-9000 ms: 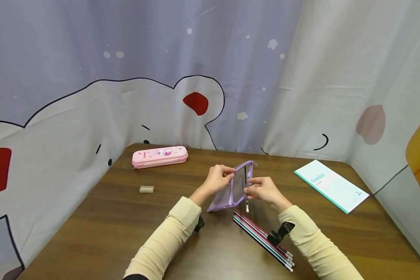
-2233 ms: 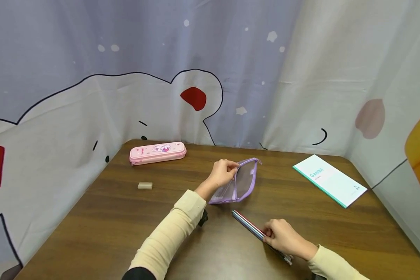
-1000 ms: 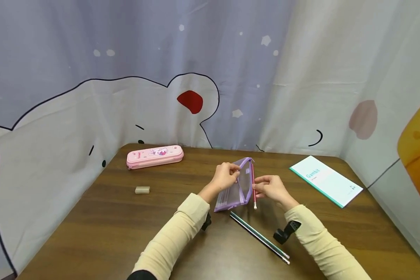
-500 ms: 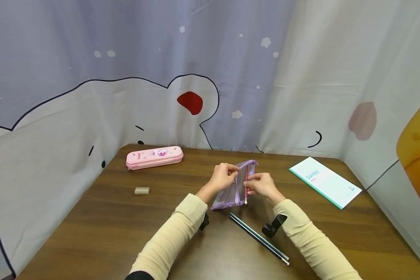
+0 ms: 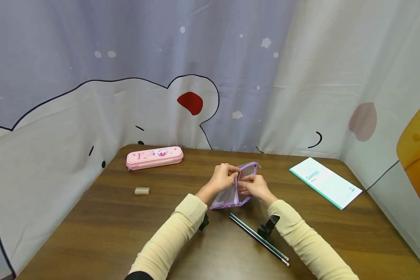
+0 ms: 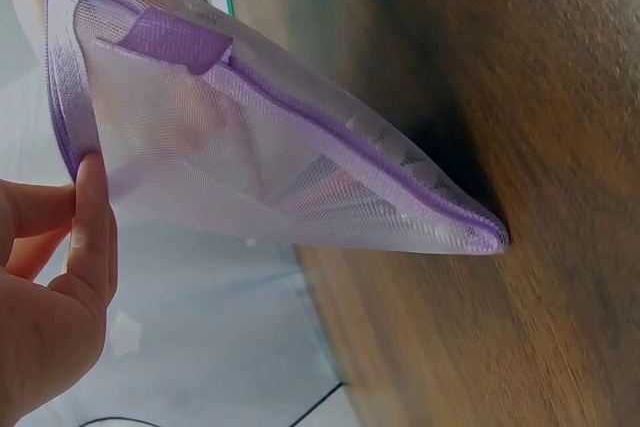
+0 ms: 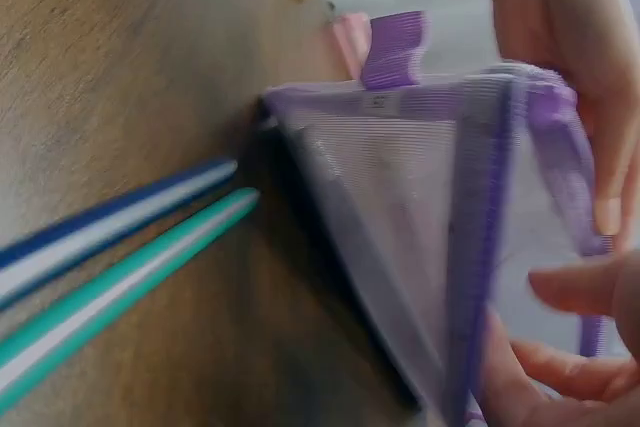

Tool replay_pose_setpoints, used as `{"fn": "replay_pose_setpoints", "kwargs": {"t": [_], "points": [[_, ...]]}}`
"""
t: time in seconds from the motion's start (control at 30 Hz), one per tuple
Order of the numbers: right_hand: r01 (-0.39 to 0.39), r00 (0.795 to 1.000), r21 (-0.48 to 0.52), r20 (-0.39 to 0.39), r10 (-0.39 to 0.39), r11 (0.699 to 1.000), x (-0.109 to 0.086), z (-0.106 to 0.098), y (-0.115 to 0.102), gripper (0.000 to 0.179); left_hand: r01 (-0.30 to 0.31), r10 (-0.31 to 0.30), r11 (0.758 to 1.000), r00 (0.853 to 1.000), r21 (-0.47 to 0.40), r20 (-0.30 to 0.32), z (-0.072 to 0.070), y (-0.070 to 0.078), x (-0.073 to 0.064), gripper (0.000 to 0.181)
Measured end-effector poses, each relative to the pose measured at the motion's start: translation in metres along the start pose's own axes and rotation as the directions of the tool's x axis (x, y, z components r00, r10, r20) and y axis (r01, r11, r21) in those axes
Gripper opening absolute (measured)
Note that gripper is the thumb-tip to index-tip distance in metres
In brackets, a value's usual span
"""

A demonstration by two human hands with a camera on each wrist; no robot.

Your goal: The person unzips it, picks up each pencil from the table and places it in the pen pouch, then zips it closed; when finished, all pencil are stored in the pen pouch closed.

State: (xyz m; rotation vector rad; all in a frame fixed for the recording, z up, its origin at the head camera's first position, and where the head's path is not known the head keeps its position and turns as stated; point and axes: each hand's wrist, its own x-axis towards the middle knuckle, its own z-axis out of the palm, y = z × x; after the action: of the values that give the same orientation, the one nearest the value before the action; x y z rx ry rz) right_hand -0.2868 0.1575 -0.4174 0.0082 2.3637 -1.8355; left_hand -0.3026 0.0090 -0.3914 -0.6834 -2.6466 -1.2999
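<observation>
In the head view my left hand (image 5: 222, 179) pinches the rim of a purple mesh zip pouch (image 5: 227, 196), which stands tilted with its mouth spread. My right hand (image 5: 254, 187) reaches into that mouth. In the right wrist view its thumb (image 7: 575, 287) stands apart from the fingers, with nothing seen between them. A bit of a red pencil (image 5: 240, 174) shows inside the pouch, by the right fingertips. Through the mesh, the left wrist view shows blurred pencils. On the table before the pouch lie a green pencil (image 5: 255, 232) and a dark blue pencil (image 7: 110, 222), side by side.
A pink pencil case (image 5: 154, 158) lies at the back left of the wooden table (image 5: 101, 233). Nearer is a small beige eraser (image 5: 142, 191). To the right lies a white notebook (image 5: 325, 183) with a teal spine. Printed curtains hang behind.
Red pencils have gone from the table pile into the pouch. Over the last second my right hand moved left into the pouch's mouth, and the pencil it held slid inside. The left hand kept its grip.
</observation>
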Motion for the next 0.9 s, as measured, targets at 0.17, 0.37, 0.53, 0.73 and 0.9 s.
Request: {"fn": "replay_pose_setpoints", "kwargs": {"t": [0.17, 0.37, 0.53, 0.73, 0.9], "points": [[0.09, 0.994, -0.029, 0.065, -0.088, 0.995, -0.016, -0.014, -0.008, 0.034, 0.006, -0.006, 1.0, 1.0, 0.002, 0.0, -0.001, -0.002, 0.0, 0.019], [0.338, 0.933, -0.42, 0.267, -0.241, 0.842, -0.056, -0.03, -0.004, 0.016, -0.003, 0.003, 1.0, 1.0, -0.004, -0.02, -0.005, -0.004, -0.001, 0.019], [0.525, 0.843, -0.619, 0.472, -0.258, 0.584, -0.094, -0.03, 0.015, 0.009, -0.015, 0.015, 1.0, 1.0, 0.011, -0.012, -0.007, -0.006, -0.002, 0.019], [0.502, 0.861, -0.648, 0.439, -0.257, 0.573, -0.117, -0.028, 0.032, 0.015, -0.002, 0.002, 1.0, 1.0, 0.018, 0.008, -0.009, -0.004, 0.0, 0.019], [0.463, 0.884, -0.64, 0.381, -0.269, 0.613, -0.115, -0.028, 0.039, 0.011, -0.01, 0.009, 0.999, 1.0, 0.035, 0.01, -0.013, -0.004, 0.003, 0.019]]}}
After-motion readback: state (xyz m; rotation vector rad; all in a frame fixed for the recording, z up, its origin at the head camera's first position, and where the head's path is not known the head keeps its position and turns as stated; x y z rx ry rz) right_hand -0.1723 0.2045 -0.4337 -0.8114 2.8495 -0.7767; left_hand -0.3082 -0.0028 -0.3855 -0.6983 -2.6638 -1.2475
